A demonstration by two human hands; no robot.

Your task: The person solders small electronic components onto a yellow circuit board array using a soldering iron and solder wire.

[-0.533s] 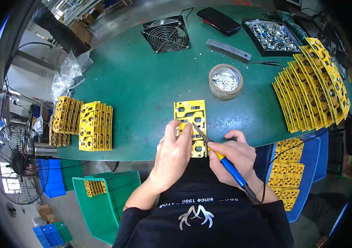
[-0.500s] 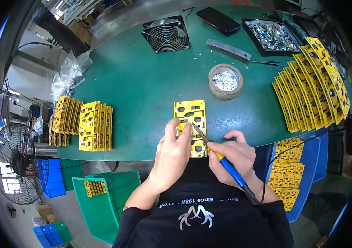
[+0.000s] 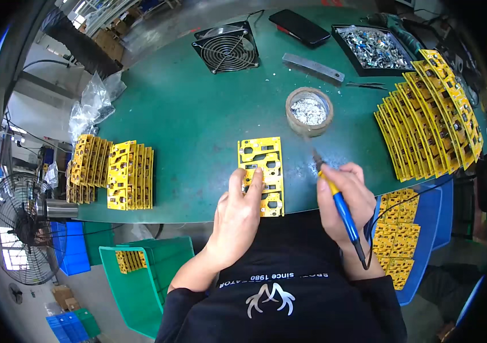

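A yellow circuit board panel (image 3: 274, 150) with cut-outs lies flat near the table's front edge. My left hand (image 3: 236, 214) holds it down, fingertips pressed on its middle and left side. In my right hand (image 3: 349, 197) is a soldering iron (image 3: 344, 215) with a blue and yellow handle, gripped like a pen. Its tip is to the right of the panel, apart from it, and points up toward a round tan pot (image 3: 293, 121) filled with silvery bits. The iron's black cable runs off to the right past my wrist.
Stacked yellow boards stand at the left (image 3: 131, 174) and right (image 3: 426, 123). Behind are a black fan (image 3: 227, 50), a grey metal bar (image 3: 313, 67), tweezers (image 3: 367, 86) and a black tray (image 3: 363, 70) of small parts. A green bin (image 3: 166, 251) and blue bin (image 3: 435, 228) sit below the edge.
My right hand has drawn the soldering iron off the panel, to the right and toward the pot. My left hand stays on the panel.
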